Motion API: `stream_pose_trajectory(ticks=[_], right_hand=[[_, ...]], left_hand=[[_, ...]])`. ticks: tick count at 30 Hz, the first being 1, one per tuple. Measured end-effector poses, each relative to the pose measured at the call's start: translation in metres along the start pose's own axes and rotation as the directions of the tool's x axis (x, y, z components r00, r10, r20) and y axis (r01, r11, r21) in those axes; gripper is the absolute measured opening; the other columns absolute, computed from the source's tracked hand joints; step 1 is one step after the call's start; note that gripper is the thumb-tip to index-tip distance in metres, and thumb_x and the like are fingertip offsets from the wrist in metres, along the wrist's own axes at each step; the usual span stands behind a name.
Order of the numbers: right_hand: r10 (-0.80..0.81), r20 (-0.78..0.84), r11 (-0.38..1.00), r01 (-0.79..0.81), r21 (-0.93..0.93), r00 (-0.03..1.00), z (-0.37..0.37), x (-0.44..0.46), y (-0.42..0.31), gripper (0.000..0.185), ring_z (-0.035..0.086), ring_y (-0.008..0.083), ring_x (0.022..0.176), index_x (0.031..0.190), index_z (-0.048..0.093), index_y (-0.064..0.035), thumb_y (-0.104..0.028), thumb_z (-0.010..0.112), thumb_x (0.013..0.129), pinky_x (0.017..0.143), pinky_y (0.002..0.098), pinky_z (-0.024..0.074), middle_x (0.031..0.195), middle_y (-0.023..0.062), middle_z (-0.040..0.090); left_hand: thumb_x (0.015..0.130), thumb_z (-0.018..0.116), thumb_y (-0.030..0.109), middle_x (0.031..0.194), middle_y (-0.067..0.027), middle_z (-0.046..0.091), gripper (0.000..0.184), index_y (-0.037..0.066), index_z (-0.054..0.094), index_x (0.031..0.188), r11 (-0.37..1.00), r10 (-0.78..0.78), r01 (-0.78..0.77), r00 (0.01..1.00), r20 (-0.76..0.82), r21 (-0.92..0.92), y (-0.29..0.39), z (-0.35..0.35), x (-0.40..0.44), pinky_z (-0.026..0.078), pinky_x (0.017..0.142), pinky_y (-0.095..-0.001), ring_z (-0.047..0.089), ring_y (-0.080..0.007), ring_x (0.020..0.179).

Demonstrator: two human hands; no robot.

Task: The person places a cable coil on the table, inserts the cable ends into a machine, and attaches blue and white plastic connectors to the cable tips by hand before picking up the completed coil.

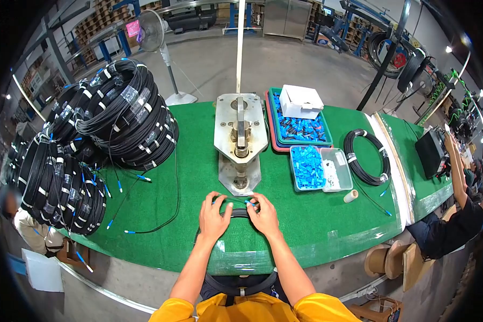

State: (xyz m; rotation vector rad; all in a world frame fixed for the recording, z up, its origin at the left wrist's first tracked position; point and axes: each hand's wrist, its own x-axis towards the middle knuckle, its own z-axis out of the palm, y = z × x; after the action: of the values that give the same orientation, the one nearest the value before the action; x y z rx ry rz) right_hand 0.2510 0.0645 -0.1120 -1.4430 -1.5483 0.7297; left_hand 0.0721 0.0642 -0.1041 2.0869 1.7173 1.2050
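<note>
Two bare forearms [196, 265] reached forward from yellow sleeves [172, 311] and converged at the green-covered table's [311, 228] near side. Left hand [214, 217] and right hand [261, 216] sat side by side just before a steel bench press [241, 131], palms down, wrists fairly straight, thumbs turned inward. A black cable coil [240, 213] lay between and under them. The right thumb and forefinger pinched narrowly at a blue connector [249, 203]; the left fingers were curled, a blue bit showing beside them, but whether they gripped it I could not tell.

On the standing fan [152, 32], a pink sign [132, 28] bore print too small to read. White tape bands ringed a finished-looking coil [348, 153] right of a tub of blue plastic parts [307, 166]; a white carton [301, 101] rested on the tray behind.
</note>
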Motion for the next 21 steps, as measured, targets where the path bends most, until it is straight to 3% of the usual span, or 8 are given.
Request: stream_pose_trajectory(ticks=[1, 2, 4, 5, 7, 10, 11, 21], right_hand=[[0.052, -0.009, 0.999, -0.052, -0.01, 0.999, 0.0, -0.001, -0.003, 0.033, 0.066, 0.0297, 0.08, 0.117, 0.063, -0.0051, -0.025, 0.066, 0.091, 0.075, 0.0377, 0.0534, 0.098, 0.0111, 0.067], [0.053, 0.002, 0.999, -0.053, -0.01, 0.999, -0.001, -0.005, -0.004, 0.033, 0.066, 0.0297, 0.08, 0.117, 0.063, -0.0051, -0.025, 0.066, 0.091, 0.075, 0.0377, 0.0534, 0.098, 0.0111, 0.067], [-0.139, 0.11, 0.946, 0.165, -0.278, 0.984, -0.007, -0.013, -0.002, 0.043, 0.065, 0.0308, 0.087, 0.122, 0.06, -0.0067, -0.027, 0.071, 0.086, 0.08, 0.0397, 0.0528, 0.102, 0.0092, 0.067], [-0.136, 0.115, 0.948, 0.163, -0.274, 0.984, -0.011, -0.018, -0.004, 0.043, 0.065, 0.0308, 0.087, 0.122, 0.06, -0.0067, -0.027, 0.071, 0.086, 0.08, 0.0397, 0.0528, 0.102, 0.0092, 0.067], [-0.203, 0.221, 0.854, 0.283, -0.436, 0.954, -0.022, -0.024, -0.014, 0.052, 0.062, 0.0329, 0.097, 0.125, 0.06, -0.0088, -0.027, 0.076, 0.079, 0.086, 0.043, 0.0512, 0.109, 0.0097, 0.066], [-0.1, 0.261, 0.91, 0.194, -0.366, 0.96, -0.021, -0.02, -0.003, 0.049, 0.061, 0.033, 0.102, 0.125, 0.06, -0.0088, -0.023, 0.075, 0.08, 0.088, 0.0429, 0.0505, 0.113, 0.0113, 0.066], [-0.054, 0.247, 0.947, 0.128, -0.296, 0.968, -0.019, -0.014, 0.003, 0.046, 0.061, 0.0337, 0.102, 0.124, 0.06, -0.0089, -0.021, 0.074, 0.082, 0.088, 0.0434, 0.0504, 0.113, 0.0117, 0.066], [-0.088, 0.351, 0.973, 0.156, -0.17, 0.932, -0.017, 0.039, 0.005, 0.038, 0.061, 0.0336, 0.103, 0.117, 0.065, -0.0095, -0.017, 0.074, 0.081, 0.09, 0.043, 0.0497, 0.11, 0.0108, 0.068]], left_hand=[[0.083, 0.074, 0.029, 0.122, -0.0164, 0.058, 0.039, 0.004, 0.065, 0.111, 0.998, 0.061, -0.062, 0.998, 0.007, 0.027, 0.003, -0.002, 0.001, 0.05, 0.086, -0.0453, 0.06, -0.037, 0.102], [0.077, 0.079, 0.041, 0.127, -0.0166, 0.057, 0.059, 0.004, 0.062, 0.118, 0.999, 0.046, -0.048, 0.994, 0.104, 0.015, 0.004, -0.006, 0.001, 0.049, 0.089, -0.0454, 0.058, -0.0373, 0.104], [0.074, 0.08, 0.044, 0.128, -0.0169, 0.057, 0.066, 0.004, 0.059, 0.122, 0.999, 0.048, -0.049, 0.979, 0.199, -0.001, 0.008, -0.016, 0.003, 0.049, 0.09, -0.045, 0.058, -0.0374, 0.104], [0.072, 0.081, 0.048, 0.129, -0.0173, 0.057, 0.074, 0.004, 0.057, 0.126, 0.998, 0.064, -0.06, 0.953, 0.297, -0.022, 0.007, -0.019, 0.004, 0.048, 0.091, -0.0446, 0.057, -0.0375, 0.105], [0.077, 0.078, 0.04, 0.122, -0.015, 0.06, 0.065, 0.006, 0.055, 0.127, 0.996, 0.089, -0.088, 0.934, 0.346, -0.018, -0.002, -0.015, 0.0, 0.049, 0.089, -0.0448, 0.057, -0.0363, 0.102], [0.084, 0.07, 0.017, 0.105, -0.0104, 0.062, 0.038, 0.008, 0.059, 0.119, 0.992, 0.082, -0.117, 0.897, 0.435, 0.054, -0.008, -0.008, -0.004, 0.048, 0.082, -0.045, 0.056, -0.0346, 0.092], [0.084, 0.07, 0.017, 0.105, -0.0104, 0.062, 0.038, 0.008, 0.059, 0.119, 0.991, 0.087, -0.121, 0.898, 0.432, 0.052, -0.007, -0.008, -0.003, 0.048, 0.082, -0.045, 0.056, -0.0346, 0.092], [0.081, 0.073, 0.012, 0.101, -0.011, 0.064, 0.033, 0.008, 0.062, 0.112, 0.996, -0.048, 0.019, 0.947, 0.317, 0.092, -0.012, 0.001, 0.019, 0.048, 0.081, -0.0457, 0.057, -0.0357, 0.091]])
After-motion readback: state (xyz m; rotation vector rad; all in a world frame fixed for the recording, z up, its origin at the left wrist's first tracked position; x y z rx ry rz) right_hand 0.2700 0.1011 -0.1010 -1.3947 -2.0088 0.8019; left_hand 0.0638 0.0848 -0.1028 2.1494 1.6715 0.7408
